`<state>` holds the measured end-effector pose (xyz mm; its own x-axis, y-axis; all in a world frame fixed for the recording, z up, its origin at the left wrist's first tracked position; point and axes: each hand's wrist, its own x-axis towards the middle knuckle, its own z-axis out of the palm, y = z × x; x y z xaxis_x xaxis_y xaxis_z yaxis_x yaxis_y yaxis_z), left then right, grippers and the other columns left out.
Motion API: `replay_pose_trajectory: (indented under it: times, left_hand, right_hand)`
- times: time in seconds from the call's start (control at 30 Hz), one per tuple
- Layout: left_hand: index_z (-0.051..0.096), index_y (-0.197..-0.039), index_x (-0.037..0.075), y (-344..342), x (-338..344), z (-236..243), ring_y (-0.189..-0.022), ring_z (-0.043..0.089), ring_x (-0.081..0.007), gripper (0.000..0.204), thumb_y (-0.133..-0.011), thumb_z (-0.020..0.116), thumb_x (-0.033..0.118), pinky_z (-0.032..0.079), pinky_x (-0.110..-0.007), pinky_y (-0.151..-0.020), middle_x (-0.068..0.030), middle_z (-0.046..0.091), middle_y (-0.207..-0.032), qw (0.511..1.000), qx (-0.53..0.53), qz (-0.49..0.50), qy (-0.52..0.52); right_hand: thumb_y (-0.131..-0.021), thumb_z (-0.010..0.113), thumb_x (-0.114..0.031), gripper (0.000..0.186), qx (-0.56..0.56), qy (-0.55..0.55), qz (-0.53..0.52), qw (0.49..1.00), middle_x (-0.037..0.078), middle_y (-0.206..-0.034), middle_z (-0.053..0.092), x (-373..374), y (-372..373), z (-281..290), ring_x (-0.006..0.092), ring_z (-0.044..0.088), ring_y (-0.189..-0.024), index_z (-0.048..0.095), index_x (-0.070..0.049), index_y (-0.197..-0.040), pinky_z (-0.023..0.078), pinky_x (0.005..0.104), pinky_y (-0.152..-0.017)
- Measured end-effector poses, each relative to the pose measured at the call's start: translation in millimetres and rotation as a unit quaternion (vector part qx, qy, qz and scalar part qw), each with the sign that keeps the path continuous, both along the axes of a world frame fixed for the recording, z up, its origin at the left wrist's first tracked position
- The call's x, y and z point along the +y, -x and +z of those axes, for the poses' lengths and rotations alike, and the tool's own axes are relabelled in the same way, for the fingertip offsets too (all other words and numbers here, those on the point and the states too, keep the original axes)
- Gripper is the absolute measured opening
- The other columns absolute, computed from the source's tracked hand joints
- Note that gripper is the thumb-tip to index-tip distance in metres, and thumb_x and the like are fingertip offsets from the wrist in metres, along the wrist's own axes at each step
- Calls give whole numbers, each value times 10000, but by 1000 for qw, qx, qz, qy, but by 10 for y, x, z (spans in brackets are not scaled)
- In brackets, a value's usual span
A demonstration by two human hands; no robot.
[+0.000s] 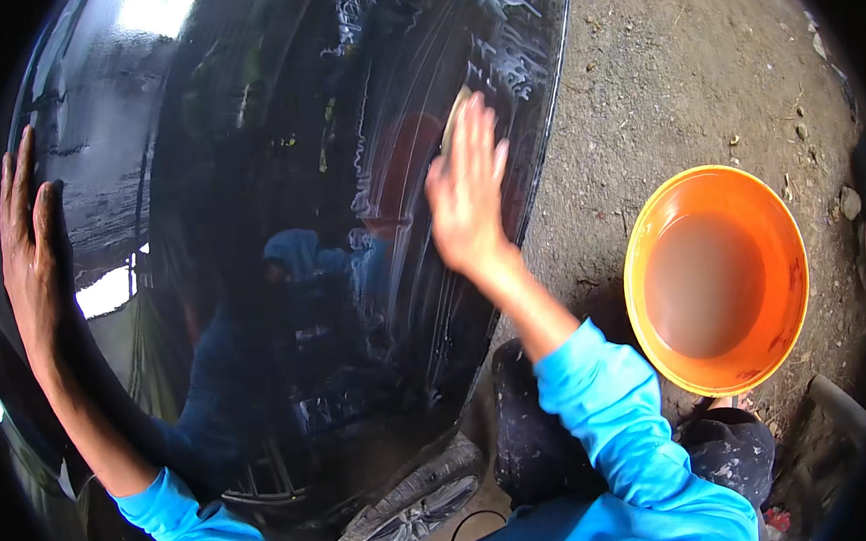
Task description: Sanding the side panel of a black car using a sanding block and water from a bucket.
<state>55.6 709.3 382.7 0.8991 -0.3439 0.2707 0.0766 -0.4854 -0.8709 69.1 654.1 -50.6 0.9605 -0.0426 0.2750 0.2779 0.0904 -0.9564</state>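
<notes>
A glossy black car body panel (252, 182) curves across the left and middle of the view, wet, with whitish streaks near its right edge. My right hand (468, 190) presses flat on that streaked part, slightly blurred. Under its fingers is a thin tan pad (456, 114), of which only the edge shows; its exact kind I cannot make out. At the far left, my left hand (32, 243) rests on the panel with fingers apart, holding nothing.
An orange bucket (640, 289) of murky brownish water stands on the dirt ground (658, 82) to the right. A car wheel (417, 516) sits below the panel, close to my knees. A grey pipe-like piece (840, 408) lies at the lower right.
</notes>
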Motion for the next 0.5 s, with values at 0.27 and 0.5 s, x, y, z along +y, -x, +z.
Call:
replay_pose_trajectory:
  times: [0.27,0.5]
  left_hand:
    - [483,-1474,255,47,22,114,-1469,323,-281,480,-1011,450,376,294,-453,-1172,-106,388,-1564,1000,-15,11,-15]
    - [486,-1472,254,-21,22,-59,-1468,325,-276,475,-1008,452,348,290,-443,-1175,-98,392,-1563,1000,-5,-7,14]
  right_hand:
    - [-851,635,-400,848,-104,43,190,975,292,-1576,233,-116,1312,122,480,180,-1474,303,41,-1495,72,744,-1116]
    - [-1034,392,-345,698,18,-23,-25,999,194,-1648,83,-19,-349,-100,371,40,-1527,115,8,-1568,2,588,-1193]
